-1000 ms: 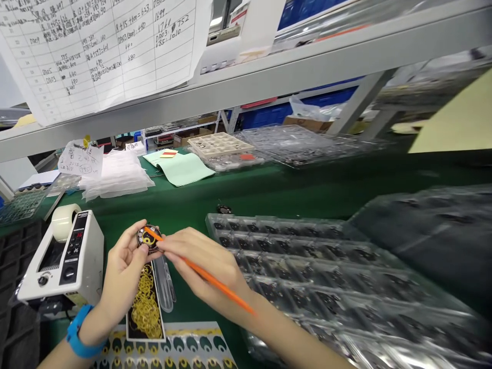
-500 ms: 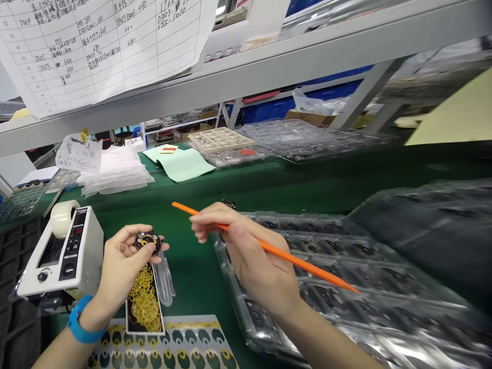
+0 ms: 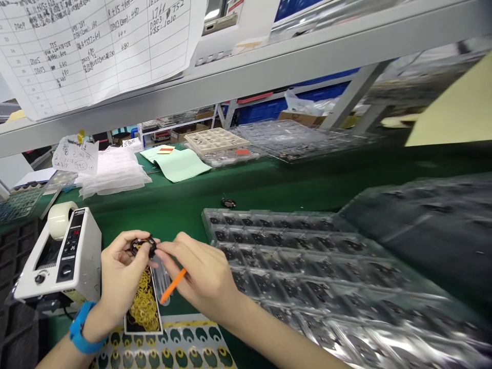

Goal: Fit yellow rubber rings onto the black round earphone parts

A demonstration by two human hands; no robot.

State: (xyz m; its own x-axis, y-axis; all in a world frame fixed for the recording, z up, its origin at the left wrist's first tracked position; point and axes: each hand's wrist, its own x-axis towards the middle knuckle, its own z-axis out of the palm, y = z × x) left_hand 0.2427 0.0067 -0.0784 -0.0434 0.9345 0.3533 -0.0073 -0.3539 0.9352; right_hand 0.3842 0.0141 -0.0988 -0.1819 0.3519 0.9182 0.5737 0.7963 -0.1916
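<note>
Pinched between the thumb and fingers of my left hand (image 3: 122, 274) is a round black watch-like part (image 3: 143, 247) with some yellow on its face. My right hand (image 3: 205, 274) is closed around an orange pointed stick (image 3: 173, 286), its lower end pointing down and left. The thumb and index fingertips of that hand meet the right edge of the part. Below sits a narrow white-edged box (image 3: 160, 320) full of yellow ring-like pieces (image 3: 143, 305). A sheet of green and yellow die-cut shapes (image 3: 190, 353) lies in front of it.
A tape dispenser (image 3: 86, 256) stands at left. Clear compartment trays (image 3: 277, 246) holding dark parts fill the right side. Another dark round part (image 3: 228, 203) lies behind them on the green mat. A grey shelf beam (image 3: 230, 84) crosses above, with a handwritten sheet (image 3: 100, 46).
My right hand has come left and down from over the tray to the round part, and the orange stick has swung to point down-left. My left hand still grips the part.
</note>
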